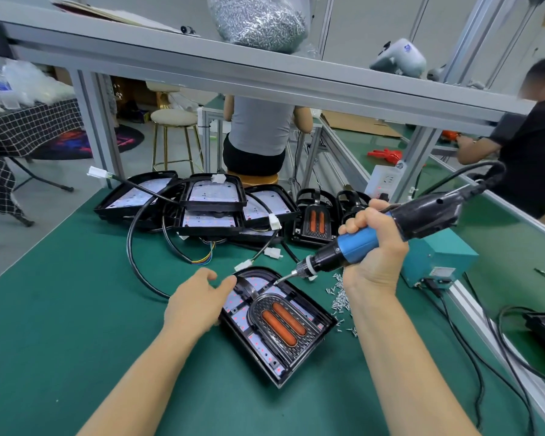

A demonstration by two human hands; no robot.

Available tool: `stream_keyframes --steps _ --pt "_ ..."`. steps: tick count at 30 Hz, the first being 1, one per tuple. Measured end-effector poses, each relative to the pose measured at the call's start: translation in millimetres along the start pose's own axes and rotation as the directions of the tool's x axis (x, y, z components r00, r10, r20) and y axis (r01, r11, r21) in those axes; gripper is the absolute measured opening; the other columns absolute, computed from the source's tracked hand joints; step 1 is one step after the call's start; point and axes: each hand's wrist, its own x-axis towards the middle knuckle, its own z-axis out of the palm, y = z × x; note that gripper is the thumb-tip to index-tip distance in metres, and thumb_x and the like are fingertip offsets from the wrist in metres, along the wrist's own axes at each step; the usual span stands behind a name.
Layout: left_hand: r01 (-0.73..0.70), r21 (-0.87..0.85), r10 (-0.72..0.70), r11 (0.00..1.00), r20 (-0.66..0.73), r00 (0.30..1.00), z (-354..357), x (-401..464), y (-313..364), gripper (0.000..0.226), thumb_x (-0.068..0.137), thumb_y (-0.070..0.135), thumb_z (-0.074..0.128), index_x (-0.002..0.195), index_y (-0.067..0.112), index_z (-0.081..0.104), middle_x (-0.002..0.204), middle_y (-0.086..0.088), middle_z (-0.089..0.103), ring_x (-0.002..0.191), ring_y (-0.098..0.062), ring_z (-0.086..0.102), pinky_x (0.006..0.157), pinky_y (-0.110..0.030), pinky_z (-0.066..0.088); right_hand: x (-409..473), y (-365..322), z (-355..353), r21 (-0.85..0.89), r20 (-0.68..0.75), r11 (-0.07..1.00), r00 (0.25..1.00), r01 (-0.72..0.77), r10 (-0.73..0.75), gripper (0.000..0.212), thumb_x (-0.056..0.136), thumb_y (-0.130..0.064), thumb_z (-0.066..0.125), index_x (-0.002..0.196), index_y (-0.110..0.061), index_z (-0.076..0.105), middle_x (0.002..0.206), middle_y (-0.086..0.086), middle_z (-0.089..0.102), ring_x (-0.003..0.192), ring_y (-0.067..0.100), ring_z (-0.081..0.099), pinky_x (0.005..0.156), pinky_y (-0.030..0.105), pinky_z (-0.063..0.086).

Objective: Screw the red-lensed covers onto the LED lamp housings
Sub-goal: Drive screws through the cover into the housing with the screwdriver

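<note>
Your right hand [373, 243] grips the blue-and-black electric screwdriver [384, 236], bit tip down at the top edge of the lamp housing [277, 325] that lies on the green mat [76, 309] right in front of you. Inside that housing sits one cover [280, 322] with two red lenses side by side. Your left hand [199, 302] rests against the housing's left rim, fingers curved along the edge, thumb near its rounded top corner.

Just right of the housing, a scatter of small silver screws [340, 302], too many to count. Beyond the housing, a pile of open housings [208, 202] with white LED boards, at least four showing, cables tangled between. Right of that pile, two more covers [315, 221] stand upright, one showing two red lenses. Further right of the housing, a teal box [438, 259]; its label is too small to read. No writing is legible anywhere.
</note>
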Motion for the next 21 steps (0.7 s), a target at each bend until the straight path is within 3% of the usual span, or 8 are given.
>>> stream_keyframes --steps 5,8,10,12,15,18,21 --pt "0.061 -0.08 -0.055 0.995 0.074 0.996 2 0 9 0.067 0.076 0.056 0.065 0.128 0.016 0.05 0.094 0.005 0.064 0.073 -0.024 0.069 0.085 -0.041 0.054 4 15 -2 -0.081 0.017 0.997 1.0 0.018 -0.017 0.021 0.066 0.0 0.058 0.082 -0.012 0.056 0.051 0.0 0.049 0.047 0.016 0.047 0.054 0.026 0.042" --pt "0.082 -0.159 -0.06 0.984 0.138 0.989 0 -3 12 0.097 0.05 0.06 0.07 0.134 0.015 0.047 0.113 0.001 0.059 0.096 -0.024 0.063 0.092 -0.043 0.051 6 21 -1 -0.121 0.028 0.992 0.999 0.026 -0.022 0.02 0.066 0.0 0.059 0.081 -0.013 0.058 0.052 0.002 0.05 0.049 0.018 0.047 0.054 0.027 0.042" --pt "0.086 -0.19 -0.057 0.978 0.155 0.986 1 -3 12 0.105 0.044 0.054 0.072 0.138 0.016 0.044 0.128 -0.005 0.053 0.11 -0.023 0.055 0.096 -0.044 0.048 6 23 -1 -0.141 0.035 0.99 0.999 0.03 -0.026 0.019 0.066 -0.001 0.06 0.081 -0.013 0.058 0.052 0.002 0.05 0.049 0.019 0.047 0.053 0.026 0.042" --pt "0.076 -0.212 -0.043 0.974 0.156 0.987 4 -3 10 0.105 0.043 0.045 0.074 0.139 0.016 0.042 0.129 -0.006 0.054 0.112 -0.023 0.055 0.095 -0.043 0.048 7 25 0 -0.152 0.047 0.988 0.999 0.031 -0.024 0.02 0.066 -0.001 0.06 0.082 -0.012 0.058 0.051 0.002 0.05 0.049 0.019 0.046 0.052 0.025 0.042" --pt "0.047 -0.216 -0.018 0.975 0.133 0.991 10 -1 5 0.094 0.048 0.029 0.082 0.135 0.013 0.047 0.126 -0.007 0.059 0.113 -0.023 0.056 0.098 -0.038 0.045 6 27 1 -0.152 0.053 0.988 0.998 0.022 -0.014 0.019 0.066 -0.002 0.061 0.082 -0.012 0.057 0.051 0.002 0.05 0.048 0.018 0.047 0.051 0.024 0.042" --pt "0.001 -0.234 0.024 0.972 0.104 0.994 13 1 1 0.048 0.058 0.019 0.083 0.101 0.015 0.063 0.103 -0.002 0.07 0.1 -0.025 0.064 0.093 -0.04 0.049 5 31 2 -0.161 0.048 0.987 0.999 0.021 -0.013 0.019 0.066 -0.001 0.061 0.079 -0.016 0.06 0.051 0.001 0.05 0.047 0.018 0.047 0.051 0.025 0.042" --pt "-0.038 -0.283 0.069 0.958 0.101 0.993 15 2 -1 0.026 0.061 0.011 0.081 0.084 0.015 0.068 0.08 -0.002 0.073 0.083 -0.026 0.068 0.083 -0.044 0.054 5 34 3 -0.167 0.059 0.986 0.998 0.021 -0.011 0.022 0.066 0.0 0.061 0.073 -0.021 0.064 0.052 0.002 0.051 0.047 0.018 0.048 0.051 0.024 0.042"
